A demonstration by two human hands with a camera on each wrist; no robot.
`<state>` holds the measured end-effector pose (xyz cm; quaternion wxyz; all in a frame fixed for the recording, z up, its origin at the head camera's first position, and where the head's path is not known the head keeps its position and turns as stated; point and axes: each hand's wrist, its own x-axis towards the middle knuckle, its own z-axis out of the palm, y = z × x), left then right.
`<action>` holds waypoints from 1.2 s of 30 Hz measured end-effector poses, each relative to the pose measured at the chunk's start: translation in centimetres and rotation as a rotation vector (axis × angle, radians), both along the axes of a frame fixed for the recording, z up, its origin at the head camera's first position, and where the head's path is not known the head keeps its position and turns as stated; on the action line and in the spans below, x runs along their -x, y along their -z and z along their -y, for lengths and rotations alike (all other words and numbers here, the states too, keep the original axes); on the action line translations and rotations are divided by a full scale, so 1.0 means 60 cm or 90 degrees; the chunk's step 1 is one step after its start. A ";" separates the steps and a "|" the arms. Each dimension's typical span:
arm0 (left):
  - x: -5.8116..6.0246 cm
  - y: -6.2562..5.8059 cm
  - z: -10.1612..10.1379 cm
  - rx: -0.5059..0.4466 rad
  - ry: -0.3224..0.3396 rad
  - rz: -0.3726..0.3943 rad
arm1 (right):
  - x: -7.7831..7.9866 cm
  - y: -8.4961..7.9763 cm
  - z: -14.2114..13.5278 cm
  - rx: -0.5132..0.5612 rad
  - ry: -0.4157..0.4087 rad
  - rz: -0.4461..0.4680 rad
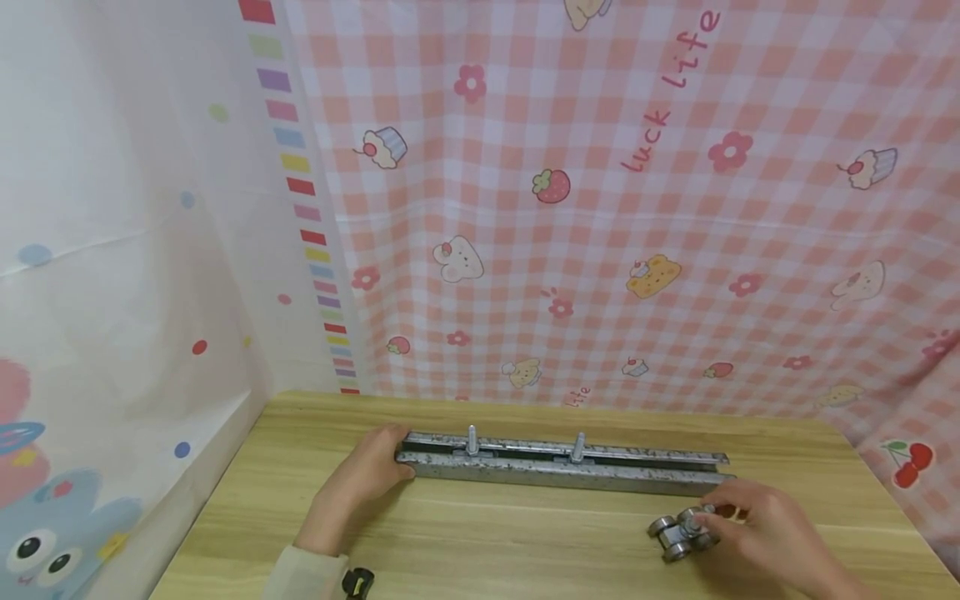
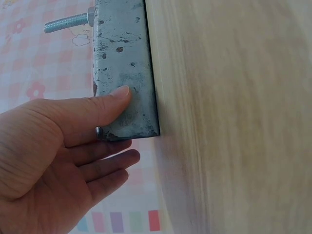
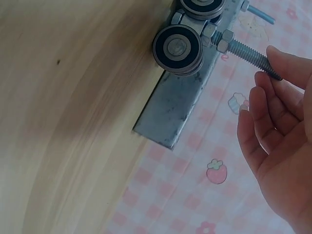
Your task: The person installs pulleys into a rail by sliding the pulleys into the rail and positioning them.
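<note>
A grey metal channel rail (image 1: 555,477) lies across the wooden table, its slot facing up. Two upright bolts, a left one (image 1: 472,440) and a right one (image 1: 578,448), stick out of the slot. My left hand (image 1: 366,468) holds the rail's left end, with the thumb on its side wall; the other fingers reach behind the end in the left wrist view. My right hand (image 1: 772,527) pinches the threaded bolt (image 3: 251,54) of a four-wheeled roller trolley (image 1: 677,535) between thumb and fingertips. That trolley is in front of the rail's right end.
The wooden table (image 1: 480,542) ends at the back against a pink checked cloth (image 1: 510,225). A white printed cloth (image 1: 150,250) hangs along the left side. Near the left sleeve, a small black object (image 1: 357,582) shows at the bottom edge.
</note>
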<state>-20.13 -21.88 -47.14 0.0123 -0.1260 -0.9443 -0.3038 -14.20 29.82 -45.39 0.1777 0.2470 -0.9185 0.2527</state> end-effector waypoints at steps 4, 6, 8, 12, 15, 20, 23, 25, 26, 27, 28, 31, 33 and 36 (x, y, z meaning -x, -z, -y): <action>0.000 0.000 0.000 0.000 -0.001 0.001 | 0.002 0.001 -0.009 0.009 0.003 0.000; -0.001 -0.001 0.000 -0.002 -0.001 0.002 | 0.002 0.003 -0.014 0.015 -0.001 -0.005; -0.001 -0.002 0.001 -0.003 -0.001 0.002 | 0.003 0.003 -0.018 0.021 -0.006 -0.012; -0.001 -0.002 0.001 -0.006 -0.002 0.005 | 0.005 0.003 -0.026 0.029 0.000 -0.009; 0.000 0.000 0.000 -0.006 -0.004 0.008 | 0.005 0.002 -0.032 0.031 0.010 0.002; 0.001 0.003 0.000 -0.007 -0.009 0.012 | 0.007 0.001 -0.040 0.025 0.020 0.007; 0.001 0.003 0.000 -0.008 -0.011 0.014 | 0.008 0.001 -0.044 0.024 0.030 0.009; 0.002 0.003 0.000 -0.007 -0.010 0.013 | 0.007 0.001 -0.047 0.021 0.042 0.015; 0.001 0.003 0.000 -0.006 -0.009 0.013 | 0.007 0.001 -0.048 0.020 0.049 0.021; 0.001 0.002 0.000 -0.006 -0.009 0.012 | 0.006 0.001 -0.049 0.017 0.059 0.030; 0.001 0.002 0.000 -0.006 -0.008 0.012 | 0.006 0.000 -0.050 0.014 0.069 0.042; 0.001 0.001 0.001 -0.005 -0.006 0.009 | 0.005 -0.003 -0.053 0.004 0.094 0.077; 0.002 0.003 0.001 -0.005 -0.007 0.009 | 0.005 -0.004 -0.055 0.000 0.106 0.092; 0.003 0.004 0.001 -0.006 -0.008 0.009 | 0.004 -0.004 -0.059 0.002 0.117 0.095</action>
